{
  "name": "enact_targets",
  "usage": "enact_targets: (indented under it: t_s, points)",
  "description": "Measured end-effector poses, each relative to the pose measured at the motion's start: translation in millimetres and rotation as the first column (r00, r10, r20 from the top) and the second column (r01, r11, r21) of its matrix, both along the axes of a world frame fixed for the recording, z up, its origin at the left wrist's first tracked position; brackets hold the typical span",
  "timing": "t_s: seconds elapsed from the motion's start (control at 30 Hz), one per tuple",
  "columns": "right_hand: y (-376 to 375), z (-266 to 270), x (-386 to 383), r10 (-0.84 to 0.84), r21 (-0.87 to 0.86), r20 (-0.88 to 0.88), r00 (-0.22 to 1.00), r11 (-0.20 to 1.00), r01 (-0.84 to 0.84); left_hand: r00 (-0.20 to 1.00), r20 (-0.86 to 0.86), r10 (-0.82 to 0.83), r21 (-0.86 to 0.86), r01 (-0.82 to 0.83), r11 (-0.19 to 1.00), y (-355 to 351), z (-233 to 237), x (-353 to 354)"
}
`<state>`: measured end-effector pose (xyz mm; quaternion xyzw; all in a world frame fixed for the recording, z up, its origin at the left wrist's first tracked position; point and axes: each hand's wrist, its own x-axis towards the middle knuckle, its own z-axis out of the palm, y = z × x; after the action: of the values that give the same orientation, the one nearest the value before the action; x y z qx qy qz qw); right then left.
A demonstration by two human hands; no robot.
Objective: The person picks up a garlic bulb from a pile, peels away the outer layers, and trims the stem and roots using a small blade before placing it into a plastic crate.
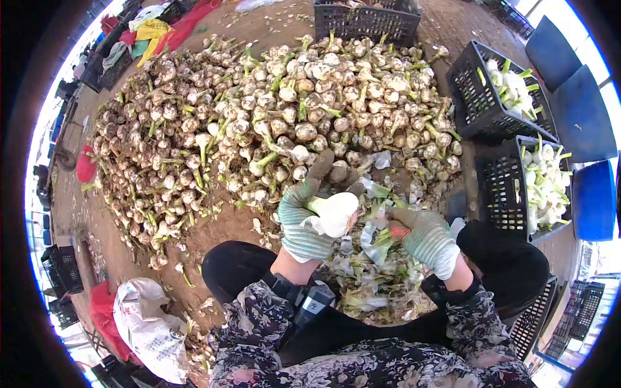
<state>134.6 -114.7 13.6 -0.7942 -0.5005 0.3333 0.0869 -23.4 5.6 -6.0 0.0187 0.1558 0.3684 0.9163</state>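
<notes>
A white, peeled garlic bulb [336, 214] with a short green stem rests in my gloved left hand [305, 216], its fingers curled around it. My gloved right hand [424, 238] is just to the right, fingers closed around a small tool with a red part [398, 231]; most of the tool is hidden. Both gloves are striped green and white with dirty fingertips. Below and between the hands lie peeled skins and green leaf scraps [375, 284]. A large heap of unpeeled garlic bulbs [310, 116] spreads out beyond them.
Black crates of cleaned garlic stand at the right, an upper one [475, 97] and a lower one [504, 194], beside blue containers [595, 200]. Another black crate [367, 24] sits beyond the heap. A white sack [149, 326] lies at the lower left, near my knee.
</notes>
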Motion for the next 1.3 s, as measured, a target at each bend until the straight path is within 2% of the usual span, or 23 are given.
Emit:
enact_targets:
  t_s: [0.03,0.1,0.13,0.2,0.3,0.33,0.43,0.5,0.57,0.67,0.7,0.73,0.77,0.87,0.93,0.97,1.03,1.07,1.1,1.17,1.23,1.27,1.3]
  points:
    - [0,-2,-2,-0.006,0.003,0.003,1.000,1.000,0.006,1.000,0.003,-0.006,0.003,0.006,1.000,-1,0,0]
    - [2,-10,-9,-0.072,0.291,-0.461,0.884,0.929,0.228,0.999,-0.049,-0.018,0.098,0.023,0.995,-3,-2,2]
    - [6,-9,-18,-0.077,0.288,-0.456,0.887,0.930,0.229,0.986,-0.166,-0.003,0.182,0.034,0.983,-7,8,4]
    - [16,-5,-38,0.168,0.578,-0.608,0.776,0.764,0.287,0.975,-0.221,0.009,0.121,0.019,0.992,-10,6,6]
    - [10,10,-42,0.115,0.565,-0.412,0.904,0.811,0.154,0.915,-0.399,-0.063,0.081,0.104,0.991,-4,-13,0]
    - [6,11,-43,0.107,0.566,-0.413,0.904,0.808,0.162,0.870,-0.492,0.034,0.096,0.015,0.995,-8,-14,9]
    - [1,-3,-41,0.133,0.681,-0.357,0.925,0.714,0.160,0.905,-0.393,-0.161,-0.072,0.144,0.987,-6,-1,8]
    - [3,9,-43,0.040,0.588,-0.374,0.926,0.783,0.204,0.906,-0.406,-0.119,-0.114,0.080,0.990,-5,7,15]
    - [1,5,-36,0.005,0.528,-0.556,0.831,0.775,0.349,0.922,-0.347,-0.168,-0.118,0.135,0.984,-5,-3,10]
    - [1,0,-41,-0.181,0.387,-0.685,0.706,0.730,0.563,0.865,-0.502,0.004,-0.059,-0.039,0.998,-6,-12,17]
    - [0,-12,-37,-0.045,0.506,-0.356,0.933,0.831,0.233,0.841,-0.541,0.001,-0.114,-0.074,0.991,-4,-8,20]
    - [-2,-12,-45,0.210,0.722,-0.286,0.935,0.689,0.066,0.829,-0.558,0.043,-0.106,-0.122,0.987,0,-7,21]
    - [-9,15,-61,0.155,0.488,-0.707,0.690,0.812,0.318,0.813,-0.577,0.077,-0.104,-0.167,0.981,4,-10,22]
    - [-1,13,-50,0.023,0.416,-0.554,0.832,0.873,0.253,0.798,-0.586,0.144,-0.001,-0.179,0.984,5,-13,22]
    - [12,-25,-42,-0.029,0.354,-0.879,0.475,0.628,0.693,0.750,-0.631,0.197,0.165,-0.118,0.979,-9,-11,27]
    - [14,-28,-41,-0.025,0.355,-0.880,0.475,0.630,0.691,0.746,-0.644,0.170,0.219,-0.033,0.975,-10,-24,27]
    - [14,-32,-38,-0.008,0.221,-0.879,0.476,0.879,0.422,0.774,-0.600,0.201,0.245,-0.061,0.967,-13,-41,26]
    - [16,-26,-34,-0.193,-0.099,-0.970,0.148,0.869,0.485,0.755,-0.600,0.263,0.358,-0.040,0.933,-16,-36,25]
    - [3,-77,-20,-0.263,-0.301,-0.953,-0.150,0.769,0.565,0.733,-0.601,0.317,0.456,-0.011,0.890,-17,-33,24]
    - [21,-35,5,-0.048,-0.151,-0.987,-0.154,0.621,0.769,0.456,-0.611,0.647,0.757,0.098,0.646,-20,-32,29]
    - [33,-85,122,0.152,-0.193,-0.912,-0.382,0.663,0.723,0.472,-0.788,0.394,0.577,0.345,0.740,-26,-44,22]
    - [52,-36,131,0.347,0.001,-0.909,-0.229,0.552,0.834,0.503,-0.822,0.266,0.485,0.376,0.790,-31,-41,22]
    - [68,-10,145,0.538,-0.122,-0.772,-0.339,0.398,0.909,0.534,-0.836,0.128,0.388,0.409,0.826,-39,-35,22]
